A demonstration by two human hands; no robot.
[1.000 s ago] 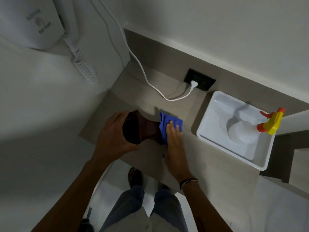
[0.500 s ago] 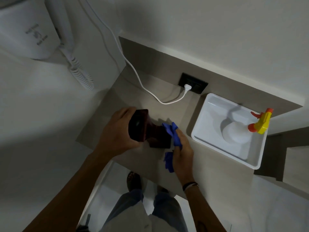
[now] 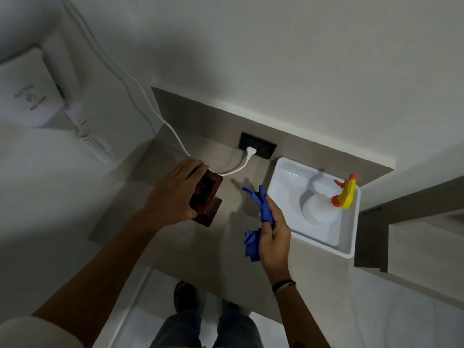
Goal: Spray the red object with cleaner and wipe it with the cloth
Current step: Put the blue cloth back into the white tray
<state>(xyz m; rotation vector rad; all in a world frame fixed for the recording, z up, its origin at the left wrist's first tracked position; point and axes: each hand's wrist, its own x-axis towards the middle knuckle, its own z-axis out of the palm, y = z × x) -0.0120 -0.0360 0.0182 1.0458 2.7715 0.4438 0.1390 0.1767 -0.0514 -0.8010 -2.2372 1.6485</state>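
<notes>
My left hand [image 3: 173,197] grips a dark red box-like object [image 3: 207,197] and holds it tilted up on one edge on the grey counter [image 3: 200,247]. My right hand [image 3: 272,229] is closed around a bunched blue cloth [image 3: 258,212], a short way to the right of the red object and not touching it. A white spray bottle [image 3: 320,209] with a yellow and orange trigger head [image 3: 345,194] lies in the white tray [image 3: 349,249] at the right.
A black wall socket [image 3: 266,149] with a white plug and cable [image 3: 160,116] sits behind the counter. A white wall-mounted hair dryer [image 3: 27,96] with a coiled cord hangs at the left. My legs and feet show below the counter edge.
My right hand with the cloth has drawn away from the red object to the right. My left hand has tipped the object more upright and shifted it back toward the wall.
</notes>
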